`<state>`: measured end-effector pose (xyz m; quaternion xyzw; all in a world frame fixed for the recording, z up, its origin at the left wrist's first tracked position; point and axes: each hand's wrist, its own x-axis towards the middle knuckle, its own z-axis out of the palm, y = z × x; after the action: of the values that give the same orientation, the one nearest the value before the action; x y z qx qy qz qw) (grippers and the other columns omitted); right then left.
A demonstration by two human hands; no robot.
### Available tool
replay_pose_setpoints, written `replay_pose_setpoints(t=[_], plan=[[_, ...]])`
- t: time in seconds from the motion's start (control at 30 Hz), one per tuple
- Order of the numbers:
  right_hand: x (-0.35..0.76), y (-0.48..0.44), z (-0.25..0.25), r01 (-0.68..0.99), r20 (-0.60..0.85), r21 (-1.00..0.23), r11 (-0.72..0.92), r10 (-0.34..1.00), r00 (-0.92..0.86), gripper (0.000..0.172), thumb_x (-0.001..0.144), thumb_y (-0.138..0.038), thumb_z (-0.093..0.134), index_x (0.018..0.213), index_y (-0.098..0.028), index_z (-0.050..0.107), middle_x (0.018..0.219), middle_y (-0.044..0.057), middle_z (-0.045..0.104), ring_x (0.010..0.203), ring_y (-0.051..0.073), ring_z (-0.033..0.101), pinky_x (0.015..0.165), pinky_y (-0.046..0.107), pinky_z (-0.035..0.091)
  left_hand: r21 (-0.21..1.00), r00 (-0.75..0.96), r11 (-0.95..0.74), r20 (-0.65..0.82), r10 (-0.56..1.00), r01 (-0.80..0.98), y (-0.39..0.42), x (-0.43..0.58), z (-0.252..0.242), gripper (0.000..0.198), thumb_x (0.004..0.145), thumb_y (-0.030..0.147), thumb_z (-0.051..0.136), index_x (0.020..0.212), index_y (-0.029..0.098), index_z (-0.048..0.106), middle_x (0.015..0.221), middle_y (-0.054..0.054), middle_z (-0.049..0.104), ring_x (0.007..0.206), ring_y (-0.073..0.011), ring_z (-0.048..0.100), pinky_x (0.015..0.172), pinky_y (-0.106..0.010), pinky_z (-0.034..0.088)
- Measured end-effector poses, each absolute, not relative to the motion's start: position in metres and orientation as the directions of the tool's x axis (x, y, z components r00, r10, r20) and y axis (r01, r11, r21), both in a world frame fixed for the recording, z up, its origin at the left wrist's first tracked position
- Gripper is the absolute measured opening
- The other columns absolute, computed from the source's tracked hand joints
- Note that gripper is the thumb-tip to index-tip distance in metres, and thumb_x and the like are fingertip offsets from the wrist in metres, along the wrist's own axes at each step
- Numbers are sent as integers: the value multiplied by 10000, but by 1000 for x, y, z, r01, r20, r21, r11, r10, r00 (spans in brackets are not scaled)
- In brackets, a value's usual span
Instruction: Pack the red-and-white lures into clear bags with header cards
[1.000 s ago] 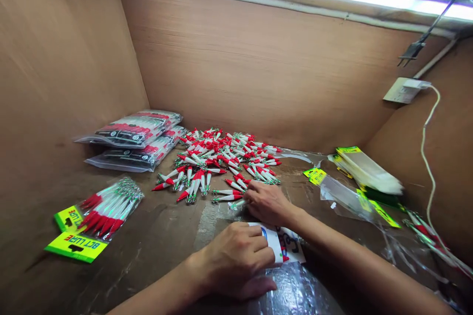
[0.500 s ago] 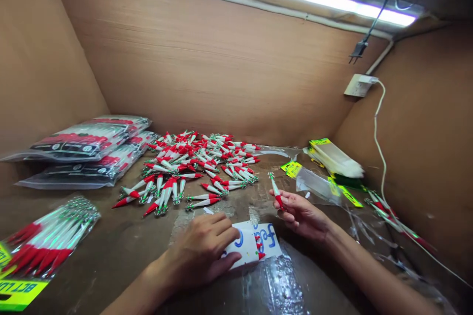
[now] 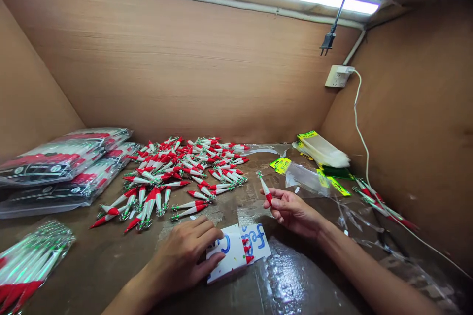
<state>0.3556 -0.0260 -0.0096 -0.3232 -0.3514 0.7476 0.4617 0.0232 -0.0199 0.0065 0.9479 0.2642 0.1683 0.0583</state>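
Note:
My right hand [image 3: 293, 211] pinches a squid jig [image 3: 265, 189] by its red end. The jig's white body slants up and left, its green hooked end at the top. Lower left, my left hand [image 3: 188, 251] rests over the left part of a white block [image 3: 231, 261] with blue handwriting. Thumb and fingers are apart, and I see nothing gripped between them. A few red tips [image 3: 248, 251] show in a gap across the block. Beyond my left hand lies a large heap of red-and-white squid jigs [image 3: 192, 160].
Filled clear bags [image 3: 66, 162] are stacked at the left. A packed sleeve of jigs [image 3: 37, 256] lies in front. Empty clear sleeves [image 3: 321, 150] with yellow headers are at the back right. Several jigs [image 3: 386, 206] lie by a white cable [image 3: 364, 142]. A black plug [image 3: 327, 43] hangs above.
The camera view has turned right, so most things appear further left. My right hand still holds the jig upright, and my left hand stays on the white block.

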Motion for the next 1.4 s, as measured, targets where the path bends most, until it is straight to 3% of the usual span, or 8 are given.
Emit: replay_pose_setpoints(t=[0.23,0.33,0.4,0.47,0.83,1.0,1.27,1.4], plan=[[353,-23,-19,-249,-128,-947,-200,952,-278,411,756,-337,859,1080,-156,683,875,41,732,568,66,586,569,189,476,218,796,-844,285,535,490,-23,23,9,208,908,383,630,1072,256,638,937,-47,664,844,-241,620,726,-352,465],[363,-24,-12,195,1,-980,43,977,-213,265,791,-367,801,963,-175,737,848,39,740,673,134,622,633,243,476,258,787,-819,240,569,513,-27,26,14,460,844,533,680,1210,269,586,1068,-64,655,935,-275,612,776,-383,477],[373,-25,-4,497,62,-849,182,966,-250,198,849,-371,725,930,-199,777,852,43,755,741,172,644,682,270,475,277,778,-795,198,597,539,-29,28,17,643,792,625,701,1309,285,526,1183,-77,623,1022,-301,596,838,-415,481],[381,-27,3,621,37,-744,246,943,-329,212,904,-370,655,975,-229,796,881,40,772,765,190,665,700,284,474,283,771,-774,149,619,567,-31,30,17,765,729,663,740,1356,300,491,1259,-80,588,1085,-321,577,886,-438,477],[316,-43,-24,601,249,-593,536,832,-496,228,995,-287,575,1123,-266,762,915,54,674,863,181,616,762,273,446,259,763,-753,84,641,604,-35,33,10,749,725,565,769,1368,294,497,1212,-74,610,1070,-330,584,882,-446,475],[303,-46,-36,632,296,-466,619,782,-548,201,986,-257,589,1051,-287,778,871,44,618,849,179,554,730,277,404,263,771,-764,102,629,589,-36,31,10,793,724,615,755,1389,281,479,1218,-78,610,1086,-331,585,889,-435,473],[319,-35,-8,551,152,-618,561,773,-616,218,965,-282,617,1143,-269,741,991,51,666,907,187,617,797,284,466,291,766,-765,139,628,575,-40,27,7,829,718,684,737,1390,281,466,1208,-76,609,1086,-329,586,904,-427,464],[287,-9,16,594,238,-571,567,807,-541,193,977,-266,586,1047,-228,761,896,36,691,824,166,630,738,261,451,260,779,-803,214,589,536,-42,29,5,832,730,774,653,1352,243,500,1175,-104,610,1067,-335,578,913,-440,451]])
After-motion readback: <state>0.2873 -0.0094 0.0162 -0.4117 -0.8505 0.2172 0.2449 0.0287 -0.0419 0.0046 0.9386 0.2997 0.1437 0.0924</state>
